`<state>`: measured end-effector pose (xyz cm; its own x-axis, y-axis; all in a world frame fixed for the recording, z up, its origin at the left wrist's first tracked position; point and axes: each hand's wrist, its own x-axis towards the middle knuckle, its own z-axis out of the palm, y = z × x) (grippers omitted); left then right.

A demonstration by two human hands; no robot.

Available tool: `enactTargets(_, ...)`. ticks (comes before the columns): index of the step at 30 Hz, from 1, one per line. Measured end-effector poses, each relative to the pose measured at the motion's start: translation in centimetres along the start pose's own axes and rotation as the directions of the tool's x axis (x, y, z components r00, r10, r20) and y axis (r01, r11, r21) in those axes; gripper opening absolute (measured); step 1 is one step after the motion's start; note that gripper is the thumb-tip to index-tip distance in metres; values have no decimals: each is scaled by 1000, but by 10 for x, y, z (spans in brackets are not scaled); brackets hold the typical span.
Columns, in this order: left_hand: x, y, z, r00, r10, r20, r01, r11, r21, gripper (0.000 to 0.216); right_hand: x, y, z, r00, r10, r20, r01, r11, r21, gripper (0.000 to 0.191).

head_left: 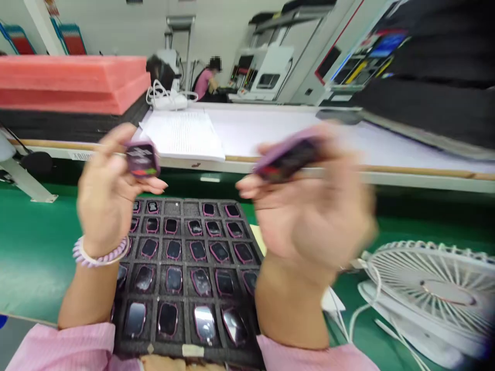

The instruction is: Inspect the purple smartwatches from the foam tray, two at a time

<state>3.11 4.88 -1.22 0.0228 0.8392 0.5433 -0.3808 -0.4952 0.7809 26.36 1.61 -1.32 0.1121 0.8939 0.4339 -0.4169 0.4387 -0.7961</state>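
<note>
My left hand (pixel 110 180) is raised above the tray's far left side, its fingers round a smartwatch body (pixel 142 158) in a purple case with a lit screen. Opposite it, my right hand (pixel 309 216), smeared by motion, grips a second purple smartwatch body (pixel 288 157), tilted, with some colour on its dark screen. Below both hands lies a black foam tray (pixel 189 303) divided into compartments. Most compartments visible hold a strapless purple-rimmed watch body, such as this one (pixel 168 318); two in the far row show bare foam. My right forearm hides part of the tray's right side.
A white fan (pixel 436 288) with cables stands at the right on the green bench (pixel 46 247). Behind, a white shelf (pixel 263 129) carries printed sheets (pixel 185 134), a white power strip (pixel 170 100) and pink foam blocks (pixel 73 82). A person (pixel 207 80) sits farther back near machines.
</note>
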Motion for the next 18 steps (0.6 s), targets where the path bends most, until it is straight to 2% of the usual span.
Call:
enactTargets(3,8,-14,11,980,-197,25,198,980,-21,39,19,19,10,972,125,197,-142,987,73,35)
enactTargets(5,8,-24,16,958,-282,43,282,959,8,47,26,34,10,947,211,243,-232,971,61,47)
enactTargets(10,3,-33,20,968,-239,79,233,969,83,60,25,48,7,944,211,254,-224,974,25,59)
enactTargets(18,5,-38,19,976,-202,84,189,971,143,51,28,52,7,946,174,272,-179,984,-7,55)
